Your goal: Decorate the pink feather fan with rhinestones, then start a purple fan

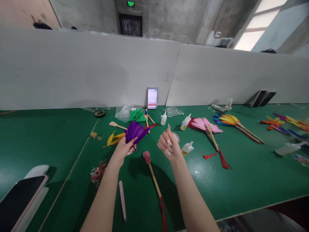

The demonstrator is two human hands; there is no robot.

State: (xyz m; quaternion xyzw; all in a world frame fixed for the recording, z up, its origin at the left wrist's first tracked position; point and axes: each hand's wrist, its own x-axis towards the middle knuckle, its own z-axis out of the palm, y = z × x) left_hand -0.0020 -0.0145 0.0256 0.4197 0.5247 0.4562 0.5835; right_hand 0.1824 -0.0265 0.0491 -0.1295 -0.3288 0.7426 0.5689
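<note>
My left hand (124,149) is closed around a bunch of purple feathers (134,131), raised a little over the table. My right hand (169,145) is in the air to the right of it, fingers curled in and one fingertip pointing up; nothing shows in it. Between my forearms lies a wooden stick (154,180) with a pinkish-red rounded head and a red tassel (163,212). Left of it are pink tweezers (122,201). Just beyond my right wrist stands a glue bottle (187,148), partly hidden, and a round tape roll shows behind that hand.
Green feathers (136,115), yellow feathers (113,139) and small glue bottles (163,118) lie ahead. A pink feather fan (204,125) and a yellow-blue one (229,120) are to the right. A phone (152,98) leans on the white partition (96,71). Dried flowers (98,174) sit left.
</note>
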